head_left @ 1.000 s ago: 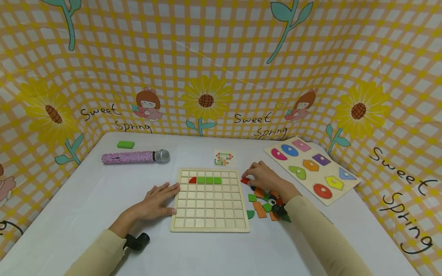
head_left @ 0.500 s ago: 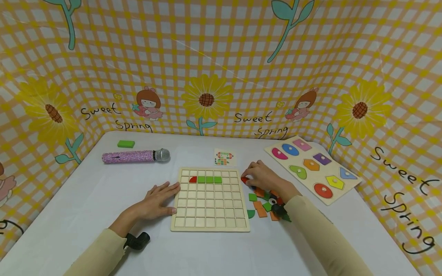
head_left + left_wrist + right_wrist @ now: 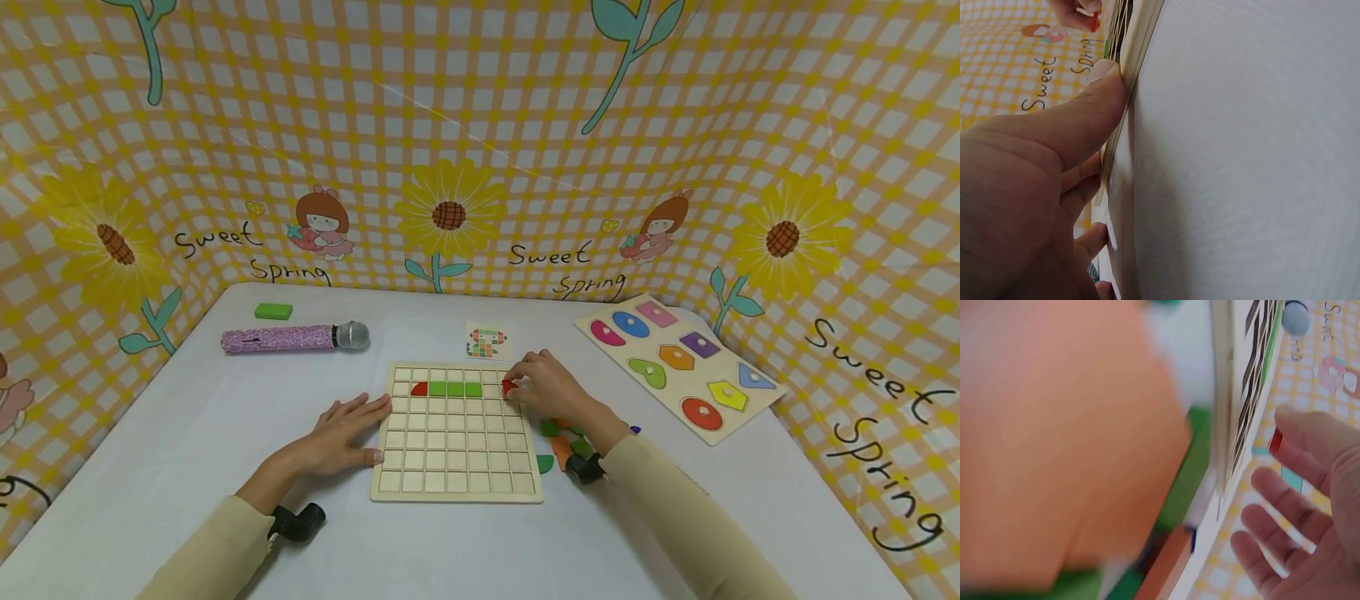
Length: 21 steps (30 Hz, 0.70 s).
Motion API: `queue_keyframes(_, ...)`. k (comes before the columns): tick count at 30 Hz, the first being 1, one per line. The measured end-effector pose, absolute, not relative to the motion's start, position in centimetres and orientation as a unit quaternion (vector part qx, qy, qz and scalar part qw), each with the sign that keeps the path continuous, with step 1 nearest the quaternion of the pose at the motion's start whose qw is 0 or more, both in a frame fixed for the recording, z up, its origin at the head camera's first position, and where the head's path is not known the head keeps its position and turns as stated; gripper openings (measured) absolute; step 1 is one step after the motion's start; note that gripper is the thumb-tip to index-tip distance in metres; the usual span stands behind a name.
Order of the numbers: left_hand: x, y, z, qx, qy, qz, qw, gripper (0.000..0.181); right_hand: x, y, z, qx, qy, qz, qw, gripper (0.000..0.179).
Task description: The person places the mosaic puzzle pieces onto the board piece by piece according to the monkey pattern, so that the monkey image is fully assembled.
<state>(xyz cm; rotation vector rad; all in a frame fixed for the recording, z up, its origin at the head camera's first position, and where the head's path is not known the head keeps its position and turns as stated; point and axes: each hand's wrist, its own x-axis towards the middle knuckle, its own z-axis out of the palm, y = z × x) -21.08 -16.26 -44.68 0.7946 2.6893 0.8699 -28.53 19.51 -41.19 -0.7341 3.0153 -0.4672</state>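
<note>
A wooden grid board [image 3: 457,442] lies mid-table. In its second row sit a red quarter-round tile [image 3: 420,389] and several green square tiles [image 3: 455,389]. My left hand [image 3: 343,435] rests along the board's left edge, fingers extended, with thumb and fingertips touching the rim in the left wrist view. My right hand [image 3: 551,385] pinches another red tile [image 3: 1277,441] between thumb and index finger, the other fingers spread. In the head view this tile overlaps the board's upper right cells. A small picture card [image 3: 487,342] lies behind the board.
Loose orange and green tiles, such as a green quarter-round [image 3: 545,464], lie right of the board, partly hidden by the right wrist. A knobbed shape puzzle [image 3: 660,392] stands back right. A glittery microphone [image 3: 281,338] and green block [image 3: 273,312] lie back left.
My right hand has carried the red tile leftward from beside the loose tiles to over the board's upper right part. The left hand stays at the board's edge.
</note>
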Motion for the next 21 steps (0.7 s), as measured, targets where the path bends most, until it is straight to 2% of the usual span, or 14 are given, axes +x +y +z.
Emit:
queue_keyframes(10, -21.0, -16.2, -44.7, 0.270, 0.911, 0.295, 0.100, 0.073, -28.6, 17.0, -41.6, -0.199, 0.966, -0.165, 0.020, 0.023)
queue_keyframes(21, -21.0, -16.3, -44.6, 0.266, 0.911, 0.297, 0.103, 0.073, -28.9, 16.1, -41.9, -0.189, 0.973, -0.134, 0.017, 0.023)
